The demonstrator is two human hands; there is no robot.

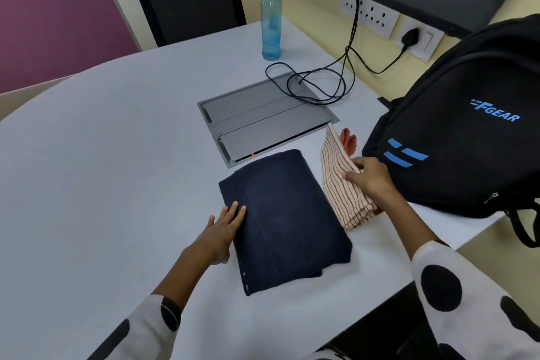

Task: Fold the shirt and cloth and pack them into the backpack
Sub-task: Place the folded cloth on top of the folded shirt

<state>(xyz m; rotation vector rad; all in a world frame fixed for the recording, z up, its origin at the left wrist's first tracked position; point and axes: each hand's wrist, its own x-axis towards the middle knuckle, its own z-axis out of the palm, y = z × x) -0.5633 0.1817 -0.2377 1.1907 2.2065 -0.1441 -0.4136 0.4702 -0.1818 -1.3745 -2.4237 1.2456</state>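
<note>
While left hand (pixel 225 226) lay flat, grip spread, on folded shirt (pixel 283 222), right hand (pixel 369 177) pinched striped cloth (pixel 340 184) near backpack (pixel 467 126).

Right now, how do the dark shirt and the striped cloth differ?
The navy shirt is plain and dark; the striped cloth is cream with red stripes. The shirt's folded bundle looks larger than the cloth's. The left hand rests on the shirt's edge; the right hand presses the cloth. Both lie folded on the table.

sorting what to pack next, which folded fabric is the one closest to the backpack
The striped cloth, under the right hand, lies right beside the backpack; the navy shirt sits farther left.
</note>
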